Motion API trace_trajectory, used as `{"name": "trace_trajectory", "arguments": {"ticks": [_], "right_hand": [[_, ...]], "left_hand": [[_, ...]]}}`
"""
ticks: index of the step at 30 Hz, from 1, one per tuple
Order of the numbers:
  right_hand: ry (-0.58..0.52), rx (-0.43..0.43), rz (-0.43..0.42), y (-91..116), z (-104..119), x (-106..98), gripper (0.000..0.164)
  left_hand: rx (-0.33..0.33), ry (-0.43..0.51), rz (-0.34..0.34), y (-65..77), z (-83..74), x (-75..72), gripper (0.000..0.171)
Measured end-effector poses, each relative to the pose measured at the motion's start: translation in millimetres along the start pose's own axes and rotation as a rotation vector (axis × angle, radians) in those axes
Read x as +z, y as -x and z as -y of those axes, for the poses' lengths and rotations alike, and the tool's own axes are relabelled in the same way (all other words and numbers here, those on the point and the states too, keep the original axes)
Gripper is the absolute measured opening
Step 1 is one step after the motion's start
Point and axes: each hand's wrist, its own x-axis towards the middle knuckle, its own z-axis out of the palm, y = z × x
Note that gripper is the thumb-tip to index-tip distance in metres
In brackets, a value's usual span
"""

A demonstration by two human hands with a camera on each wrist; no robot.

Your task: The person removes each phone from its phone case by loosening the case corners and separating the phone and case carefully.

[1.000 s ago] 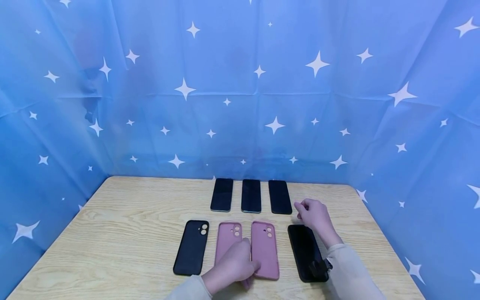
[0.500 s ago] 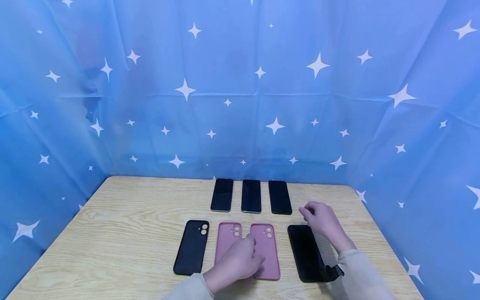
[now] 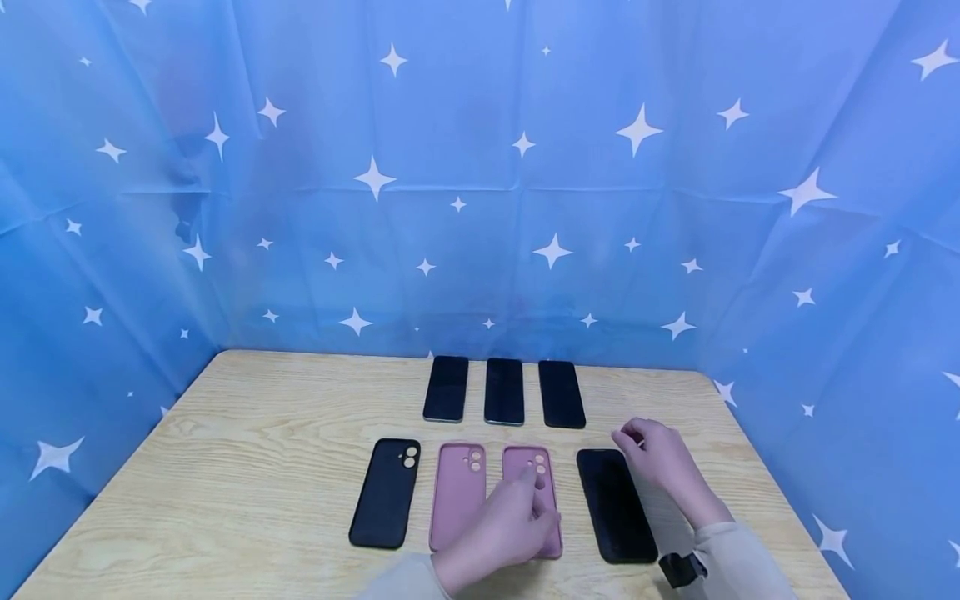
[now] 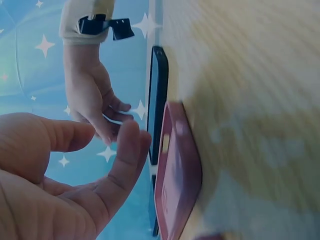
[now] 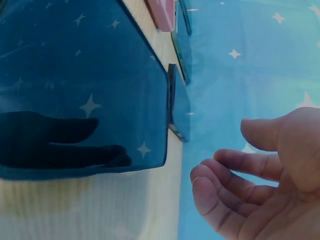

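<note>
My left hand (image 3: 504, 523) hovers over the right pink phone case (image 3: 517, 463), covering part of it in the head view. Thumb and fingers stand apart with nothing between them in the left wrist view, close beside the pink case's raised rim (image 4: 187, 160). Left of it lies a second pink phone case (image 3: 457, 487), then a black phone case (image 3: 384, 496), both hollow side up. On the right a black phone (image 3: 615, 504) lies screen up. My right hand (image 3: 660, 457), fingers loosely bent and holding nothing, is held beyond the phone's upper right corner.
Three dark phones, left (image 3: 446, 389), middle (image 3: 504, 392) and right (image 3: 562, 394), lie in a row near the far edge of the wooden table (image 3: 247, 467). A blue star-patterned curtain (image 3: 465, 167) hangs behind and at both sides.
My left hand has moved right, from between the pink cases to over the right one. My right hand has drifted right and towards me, away from the back row of phones.
</note>
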Motion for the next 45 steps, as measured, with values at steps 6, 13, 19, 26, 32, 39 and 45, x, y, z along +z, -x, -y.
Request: {"name": "trace_trajectory", "arguments": {"ticks": [6,13,19,26,32,39,45], "right_hand": [[0.004,0.014,-0.008,5,-9,3,0.017],[0.018,0.034,-0.002,8,-17,7,0.017],[0.026,0.067,0.026,10,-18,10,0.019],[0.036,0.113,0.105,12,-18,13,0.031],[0.048,0.173,0.186,10,-14,15,0.052],[0.045,0.278,0.231,6,-1,18,0.058],[0.047,0.334,0.252,4,4,21,0.057]], "left_hand": [[0.014,-0.002,-0.004,-4.2,-4.3,15.7,0.031],[-0.004,-0.038,-0.001,-8.0,-6.9,26.5,0.032],[-0.016,-0.04,0.02,-9.8,-6.4,31.0,0.03],[-0.006,-0.06,0.015,-10.8,-4.3,35.0,0.03],[-0.005,-0.067,0.01,-10.7,-4.0,36.9,0.03],[-0.04,-0.059,0.033,-12.2,-5.6,35.3,0.029],[-0.045,-0.056,0.029,-11.9,-4.5,34.5,0.028]]}}
